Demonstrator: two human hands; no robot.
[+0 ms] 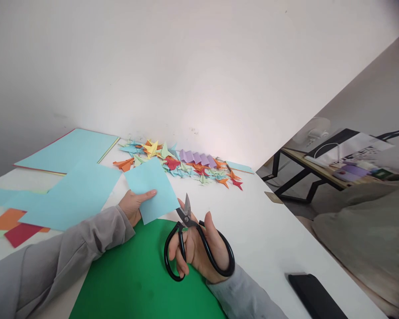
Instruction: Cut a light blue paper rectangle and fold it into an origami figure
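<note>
In my left hand (133, 206) is a light blue piece of paper (156, 188), pinched at its left edge with the thumb lying on top. My right hand (199, 254) has its fingers through the black handles of a pair of scissors (186, 217). The blades stand parted, pointing up, right beside the paper's lower right corner; whether they touch it I cannot tell. Beneath both hands lies a large green sheet (136, 274). Just left of my left hand, a bigger light blue sheet (76, 195) rests on the table.
Folded paper figures (173, 163) in several colours lie along the wall, with a pleated lilac strip (197, 158). A stack of coloured sheets (69, 150) is at the back left, smaller pieces (21, 234) at the left. A black flat object (314, 294) lies front right on the white table (259, 230).
</note>
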